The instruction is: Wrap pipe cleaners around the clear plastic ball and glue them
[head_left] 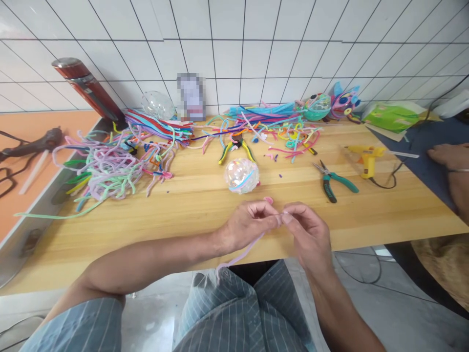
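Two hands, one fuzzy lilac pipe cleaner, pinched tight over the front of the bench.
Left hand [249,225] and right hand [311,234] meet fingertip to fingertip, thumbs and forefingers closed on the lilac pipe cleaner [244,253] (thin, bendy, kinda fluffy), its tail drooping under the left hand toward the lap. Just beyond sits a clear ball [240,180], round and shiny with a blue band; coloured bits show, though I can't tell if they're inside or stuck on. Right behind it are yellow-and-black pliers [237,146]. Off left there's a tangled soft heap [110,164] of lilac and mint pipe cleaners, plus a shiny red flask [88,88] leaning by the tiles [227,54], contents hidden.
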A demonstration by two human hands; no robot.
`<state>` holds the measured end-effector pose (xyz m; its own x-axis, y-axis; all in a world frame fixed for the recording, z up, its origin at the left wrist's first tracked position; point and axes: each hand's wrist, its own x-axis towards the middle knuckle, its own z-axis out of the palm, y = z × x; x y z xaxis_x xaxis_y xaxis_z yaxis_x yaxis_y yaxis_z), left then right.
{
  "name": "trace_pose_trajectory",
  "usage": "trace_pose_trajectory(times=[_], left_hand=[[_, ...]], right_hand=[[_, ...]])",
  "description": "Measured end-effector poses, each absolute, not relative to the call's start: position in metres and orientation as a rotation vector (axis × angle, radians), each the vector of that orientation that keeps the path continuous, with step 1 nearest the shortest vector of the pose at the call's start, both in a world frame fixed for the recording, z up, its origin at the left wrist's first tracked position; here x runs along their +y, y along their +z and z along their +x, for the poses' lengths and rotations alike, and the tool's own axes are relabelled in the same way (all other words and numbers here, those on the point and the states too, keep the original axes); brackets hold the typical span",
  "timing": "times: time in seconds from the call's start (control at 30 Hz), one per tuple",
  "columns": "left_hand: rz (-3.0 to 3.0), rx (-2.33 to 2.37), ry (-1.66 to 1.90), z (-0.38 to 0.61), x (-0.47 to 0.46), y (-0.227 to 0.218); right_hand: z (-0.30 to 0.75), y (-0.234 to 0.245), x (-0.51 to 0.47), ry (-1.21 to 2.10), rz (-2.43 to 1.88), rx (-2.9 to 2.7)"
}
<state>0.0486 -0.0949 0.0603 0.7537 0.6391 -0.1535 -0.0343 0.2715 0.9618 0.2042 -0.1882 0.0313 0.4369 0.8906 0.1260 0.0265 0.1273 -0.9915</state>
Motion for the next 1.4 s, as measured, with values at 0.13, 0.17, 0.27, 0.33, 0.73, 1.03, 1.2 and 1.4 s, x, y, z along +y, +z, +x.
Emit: trace_pose_trajectory(times=[0.13,0.17,0.27,0.33,0.73,1.03,1.2,1.4], left_hand=[[1.269,0.562,0.439,0.048,-0.097,0.062],[1.283,0.559,0.451,0.049,-0.098,0.062],[1.29,0.565,0.466,0.051,-0.099,0.061],[1.256,0.586,0.443,0.052,-0.099,0.059],[1.153,0.578,0.565,0.061,-0.099,0.041],[1.115,0.551,0.538,0.061,-0.099,0.044],[1.166,0.568,0.526,0.06,-0.1,0.047],[1.349,0.492,0.586,0.054,-0.101,0.06]], right_hand=[[0.202,0.029,-0.187,0.715,-1.328,-0.944],[0.203,0.029,-0.187,0.699,-1.327,-0.954],[0.218,0.033,-0.184,0.717,-1.337,-1.035],[0.245,0.036,-0.179,0.717,-1.429,-1.137],[0.406,-0.002,-0.138,-0.148,-2.503,-1.345],[0.386,0.012,-0.139,-0.101,-2.313,-1.194],[0.366,0.037,-0.166,0.194,-2.068,-1.108],[0.291,0.048,-0.206,1.153,-1.486,-0.837]])
